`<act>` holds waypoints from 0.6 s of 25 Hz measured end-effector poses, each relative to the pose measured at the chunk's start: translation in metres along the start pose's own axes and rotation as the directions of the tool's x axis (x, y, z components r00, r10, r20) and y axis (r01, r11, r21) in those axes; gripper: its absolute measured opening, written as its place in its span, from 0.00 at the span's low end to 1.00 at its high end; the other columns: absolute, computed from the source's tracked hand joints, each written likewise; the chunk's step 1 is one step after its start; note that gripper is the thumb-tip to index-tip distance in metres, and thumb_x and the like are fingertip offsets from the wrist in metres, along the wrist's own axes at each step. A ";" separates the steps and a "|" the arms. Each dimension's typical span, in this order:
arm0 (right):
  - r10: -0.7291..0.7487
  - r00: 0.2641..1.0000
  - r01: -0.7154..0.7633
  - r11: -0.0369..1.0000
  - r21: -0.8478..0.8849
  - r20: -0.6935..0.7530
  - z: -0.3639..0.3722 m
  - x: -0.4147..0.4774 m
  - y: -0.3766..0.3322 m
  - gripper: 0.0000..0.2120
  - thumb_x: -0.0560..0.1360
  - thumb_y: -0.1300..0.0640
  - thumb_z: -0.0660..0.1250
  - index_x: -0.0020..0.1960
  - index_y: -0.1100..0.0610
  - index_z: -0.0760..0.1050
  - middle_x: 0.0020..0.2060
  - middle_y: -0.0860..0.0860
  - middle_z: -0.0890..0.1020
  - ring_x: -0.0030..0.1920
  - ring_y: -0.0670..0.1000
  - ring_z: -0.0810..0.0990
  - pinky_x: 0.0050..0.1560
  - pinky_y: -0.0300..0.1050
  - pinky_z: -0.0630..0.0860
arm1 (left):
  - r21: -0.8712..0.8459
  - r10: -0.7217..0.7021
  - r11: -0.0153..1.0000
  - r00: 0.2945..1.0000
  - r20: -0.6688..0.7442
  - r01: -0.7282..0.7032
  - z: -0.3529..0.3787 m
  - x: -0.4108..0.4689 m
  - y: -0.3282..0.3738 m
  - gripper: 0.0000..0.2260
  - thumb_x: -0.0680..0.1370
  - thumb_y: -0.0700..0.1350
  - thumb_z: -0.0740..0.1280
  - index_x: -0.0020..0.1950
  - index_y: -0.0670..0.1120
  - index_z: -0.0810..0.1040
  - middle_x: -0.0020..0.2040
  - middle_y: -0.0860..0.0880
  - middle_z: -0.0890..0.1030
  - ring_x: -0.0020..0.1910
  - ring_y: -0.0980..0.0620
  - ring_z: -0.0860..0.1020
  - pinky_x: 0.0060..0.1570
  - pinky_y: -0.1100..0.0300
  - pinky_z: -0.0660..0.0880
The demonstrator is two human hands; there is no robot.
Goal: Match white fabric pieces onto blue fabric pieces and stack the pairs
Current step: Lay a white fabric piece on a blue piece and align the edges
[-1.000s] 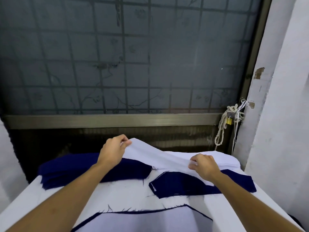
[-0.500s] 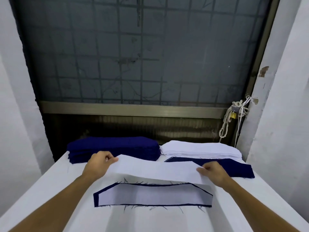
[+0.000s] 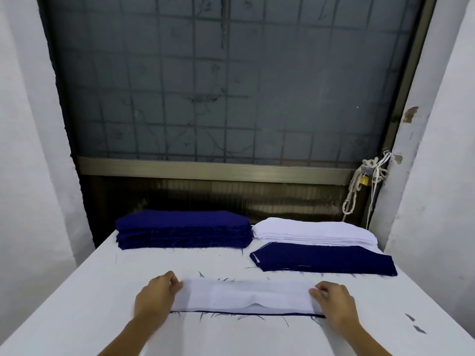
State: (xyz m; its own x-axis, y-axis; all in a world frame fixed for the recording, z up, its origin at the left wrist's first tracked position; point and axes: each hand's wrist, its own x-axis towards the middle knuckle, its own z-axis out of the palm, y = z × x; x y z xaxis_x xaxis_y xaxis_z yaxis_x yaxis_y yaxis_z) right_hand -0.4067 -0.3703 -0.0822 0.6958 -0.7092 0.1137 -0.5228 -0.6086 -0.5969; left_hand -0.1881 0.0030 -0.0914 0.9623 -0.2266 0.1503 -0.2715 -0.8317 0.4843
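Observation:
A long white fabric piece (image 3: pixel 246 295) lies flat near me on the white table (image 3: pixel 102 291), over a blue piece whose dark edge (image 3: pixel 246 313) shows along its near side. My left hand (image 3: pixel 155 299) holds the white piece's left end and my right hand (image 3: pixel 334 303) holds its right end, fingers curled on the cloth. A stack of blue pieces (image 3: pixel 183 228) sits at the back left. A stack of white pieces (image 3: pixel 313 231) sits at the back right. A single blue piece (image 3: pixel 323 259) lies flat in front of the white stack.
A dark barred window (image 3: pixel 231 86) with a metal sill rises behind the table. White walls close in on both sides. A knotted rope with a padlock (image 3: pixel 363 181) hangs at the right of the sill. Loose blue threads and scraps (image 3: pixel 416 326) dot the table.
Both hands have carried the white piece from the back stack toward me and lowered it flat onto the near blue piece, which it now covers except for the near edge.

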 end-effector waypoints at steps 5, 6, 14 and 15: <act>-0.053 0.988 0.049 0.998 -0.029 -0.147 0.011 -0.006 0.013 0.07 0.79 0.54 0.66 0.46 0.46 0.81 0.41 0.40 0.81 0.49 0.49 0.71 0.50 0.48 0.69 | -0.114 -0.030 0.993 0.995 -0.094 0.019 0.009 -0.010 -0.006 0.09 0.81 0.56 0.66 0.42 0.57 0.75 0.41 0.59 0.81 0.42 0.56 0.79 0.39 0.58 0.75; -0.064 0.986 0.060 0.998 -0.031 -0.155 0.012 -0.005 0.014 0.07 0.79 0.55 0.66 0.46 0.46 0.82 0.41 0.40 0.81 0.49 0.49 0.71 0.49 0.48 0.69 | -0.129 -0.044 0.991 0.995 -0.089 0.033 0.009 -0.010 -0.006 0.09 0.81 0.56 0.66 0.42 0.57 0.75 0.42 0.59 0.81 0.42 0.55 0.79 0.38 0.58 0.74; -0.091 0.976 0.076 0.994 -0.081 -0.199 0.020 -0.003 0.019 0.05 0.78 0.55 0.68 0.50 0.46 0.79 0.41 0.39 0.76 0.47 0.46 0.71 0.45 0.45 0.66 | -0.279 -0.100 0.958 0.988 -0.113 0.065 0.012 -0.009 -0.009 0.09 0.78 0.53 0.72 0.40 0.56 0.75 0.38 0.57 0.80 0.39 0.58 0.78 0.34 0.59 0.70; -0.094 0.975 0.078 0.993 -0.088 -0.202 0.019 -0.002 0.018 0.05 0.78 0.56 0.68 0.52 0.47 0.79 0.43 0.40 0.75 0.48 0.47 0.71 0.46 0.46 0.67 | -0.326 -0.108 0.943 0.987 -0.121 0.063 0.010 -0.010 -0.009 0.09 0.78 0.52 0.72 0.40 0.54 0.76 0.35 0.55 0.80 0.37 0.56 0.78 0.34 0.58 0.70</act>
State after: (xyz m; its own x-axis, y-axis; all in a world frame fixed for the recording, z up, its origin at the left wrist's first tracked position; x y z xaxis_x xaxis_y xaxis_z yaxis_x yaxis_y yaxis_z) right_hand -0.4088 -0.3731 -0.1085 0.6283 -0.7059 0.3270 -0.5085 -0.6908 -0.5140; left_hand -0.1948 0.0072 -0.1056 0.9770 -0.0728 0.2005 -0.2006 -0.6332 0.7475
